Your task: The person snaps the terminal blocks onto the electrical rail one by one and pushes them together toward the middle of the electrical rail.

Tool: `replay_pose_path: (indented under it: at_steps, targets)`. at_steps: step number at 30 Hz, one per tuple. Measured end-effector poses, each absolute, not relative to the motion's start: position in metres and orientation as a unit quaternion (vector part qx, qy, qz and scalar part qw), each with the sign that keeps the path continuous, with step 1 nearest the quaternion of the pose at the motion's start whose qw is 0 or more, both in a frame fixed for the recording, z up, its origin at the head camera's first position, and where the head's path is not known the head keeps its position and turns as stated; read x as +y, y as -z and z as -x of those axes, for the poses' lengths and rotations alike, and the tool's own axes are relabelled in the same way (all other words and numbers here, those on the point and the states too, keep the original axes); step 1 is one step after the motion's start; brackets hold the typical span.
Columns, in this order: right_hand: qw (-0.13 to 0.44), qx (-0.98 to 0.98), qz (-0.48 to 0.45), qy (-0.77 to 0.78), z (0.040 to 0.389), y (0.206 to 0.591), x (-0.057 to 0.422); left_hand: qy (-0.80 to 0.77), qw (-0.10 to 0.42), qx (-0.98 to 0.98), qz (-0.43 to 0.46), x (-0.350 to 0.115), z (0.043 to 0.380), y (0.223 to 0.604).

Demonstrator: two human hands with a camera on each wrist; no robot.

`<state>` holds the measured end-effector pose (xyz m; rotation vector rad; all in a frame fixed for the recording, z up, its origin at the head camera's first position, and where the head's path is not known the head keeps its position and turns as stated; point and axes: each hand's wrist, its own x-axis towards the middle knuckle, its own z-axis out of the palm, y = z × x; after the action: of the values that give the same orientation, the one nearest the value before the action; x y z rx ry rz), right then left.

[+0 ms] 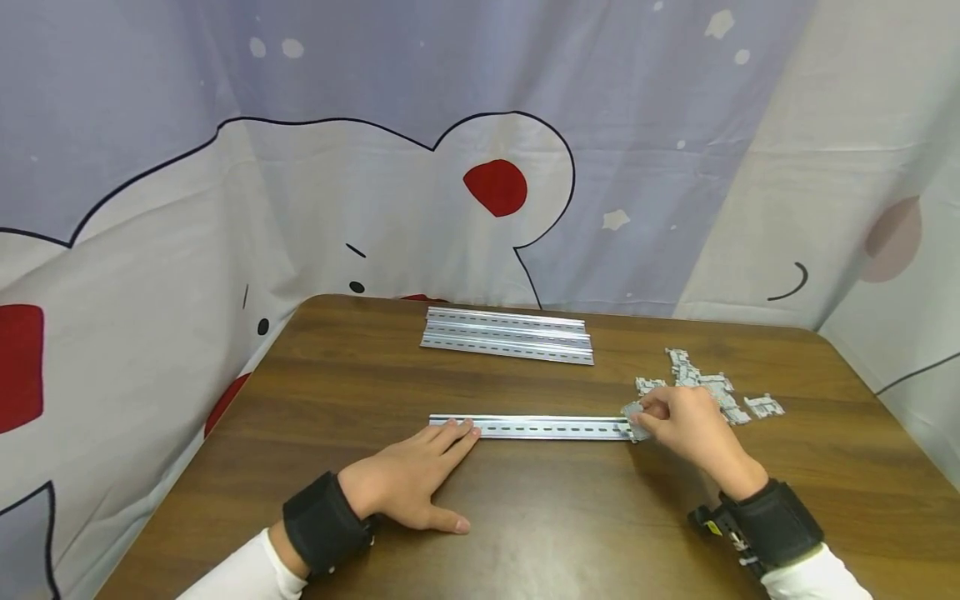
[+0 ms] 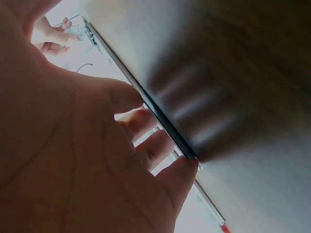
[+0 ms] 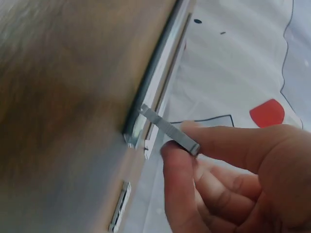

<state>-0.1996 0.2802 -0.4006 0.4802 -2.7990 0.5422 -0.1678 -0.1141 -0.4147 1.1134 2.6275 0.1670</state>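
White-and-lilac cloth (image 1: pixel 637 108) hangs beyond the brown worktop (image 1: pixel 555 517). Slotted far rails (image 1: pixel 506 335) lie side by side, apparently set back to leave working room. Nearer, 1 metal rail (image 1: pixel 547 428) runs left to right. Loose pale clips (image 1: pixel 708 385) cluster far right, probably kept handy for that side. The left hand (image 1: pixel 416 479) is spread, fingertips resting on the near rail's left end, likely steadying it. The right hand (image 1: pixel 693 429) pinches 1 small grey clip (image 3: pixel 170 131), tilted with its tip at that rail's right end; whether they touch is unclear.
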Motion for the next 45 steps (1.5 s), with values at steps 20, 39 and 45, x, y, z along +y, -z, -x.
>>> replay_pose_path:
  at_steps: [20, 39, 45]
  targets:
    - [0.13, -0.975, -0.138, -0.113, 0.213, 0.398, 0.255, -0.083, 0.15, 0.907, -0.384, -0.115, 0.17, 0.415]
    - [0.025, -0.991, -0.066, -0.111, 0.226, 0.389, 0.254, -0.072, 0.156, 0.905, -0.389, -0.11, 0.171, 0.413]
    - [0.003, -0.989, -0.08, -0.126, 0.233, 0.386, 0.254, -0.061, 0.166, 0.904, -0.389, -0.112, 0.171, 0.411]
